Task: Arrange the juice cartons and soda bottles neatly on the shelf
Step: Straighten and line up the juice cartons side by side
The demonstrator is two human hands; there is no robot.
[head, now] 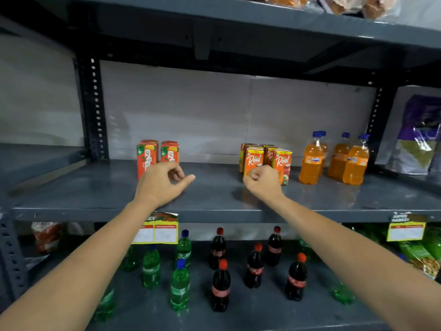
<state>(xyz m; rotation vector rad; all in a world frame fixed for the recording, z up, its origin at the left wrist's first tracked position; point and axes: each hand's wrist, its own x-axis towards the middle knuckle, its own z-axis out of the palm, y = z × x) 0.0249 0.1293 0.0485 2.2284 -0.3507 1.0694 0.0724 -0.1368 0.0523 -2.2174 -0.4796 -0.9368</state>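
Note:
Three red-orange juice cartons [146,156] stand at the middle shelf's [214,211] left. A cluster of orange "Real" cartons [284,161] stands at centre right, with three orange soda bottles [311,161] beside them. My left hand [162,182] hovers just in front of the red-orange cartons, fingers loosely curled, holding nothing. In front of the "Real" cartons my right hand [262,179] is a closed fist, empty. On the lower shelf stand several green soda bottles [179,285] and several dark cola bottles [221,285], scattered.
A purple and white bag [415,132] stands at the right on the neighbouring shelf. Price tags [157,229] hang from the shelf edge. Snack packets [420,254] lie at lower right. Slotted posts [94,108] frame the bay. Bagged goods sit on the top shelf.

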